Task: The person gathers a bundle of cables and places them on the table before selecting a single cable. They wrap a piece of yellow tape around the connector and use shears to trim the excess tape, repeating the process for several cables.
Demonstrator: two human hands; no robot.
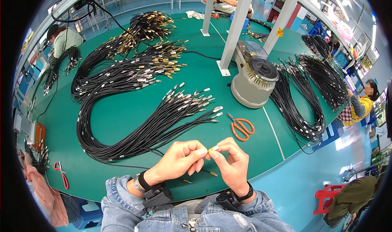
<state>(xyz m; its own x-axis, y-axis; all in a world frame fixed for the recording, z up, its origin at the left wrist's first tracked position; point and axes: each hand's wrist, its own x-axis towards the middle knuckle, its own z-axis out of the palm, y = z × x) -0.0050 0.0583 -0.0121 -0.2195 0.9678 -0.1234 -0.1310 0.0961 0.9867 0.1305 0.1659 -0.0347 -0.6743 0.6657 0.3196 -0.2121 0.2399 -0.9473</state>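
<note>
Currently L hand & R hand both pinch yellow-white pc; orange scissors nearby on green tbl.

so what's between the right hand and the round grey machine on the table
In the head view, the orange-handled scissors lie on the green tabletop between the right hand and the machine.

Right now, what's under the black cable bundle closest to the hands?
Green tabletop shows inside the bend of the bundle and beside its pale connector ends. The surface directly beneath is covered by cables; can't tell if anything else lies there.
</note>
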